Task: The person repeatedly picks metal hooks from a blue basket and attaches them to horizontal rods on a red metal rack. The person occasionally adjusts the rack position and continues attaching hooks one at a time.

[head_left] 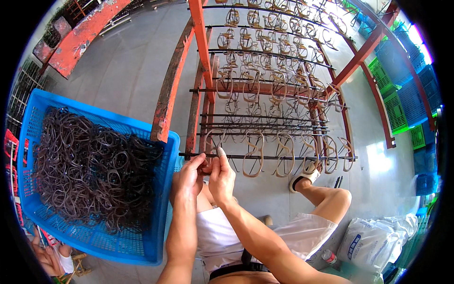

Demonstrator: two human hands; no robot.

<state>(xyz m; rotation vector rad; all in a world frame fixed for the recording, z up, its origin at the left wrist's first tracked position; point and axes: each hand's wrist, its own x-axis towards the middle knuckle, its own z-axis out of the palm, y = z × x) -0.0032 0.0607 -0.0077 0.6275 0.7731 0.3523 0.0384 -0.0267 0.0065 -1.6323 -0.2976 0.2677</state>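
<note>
My left hand and my right hand meet with fingers pinched together just below the left end of the nearest black rod. Whatever lies between the fingertips is too small or hidden to make out. A pale wrap covers one fingertip of the right hand. Right above the fingers, a thin beige loop hangs at the rod. Further right along this rod hang several beige figure-eight loops, spaced apart on thin dark wires.
An orange-red rack carries several more rods hung with beige loops. To my left stands a blue basket with a heap of dark brown loops. Green and blue crates line the right side. White sacks and a bottle lie lower right.
</note>
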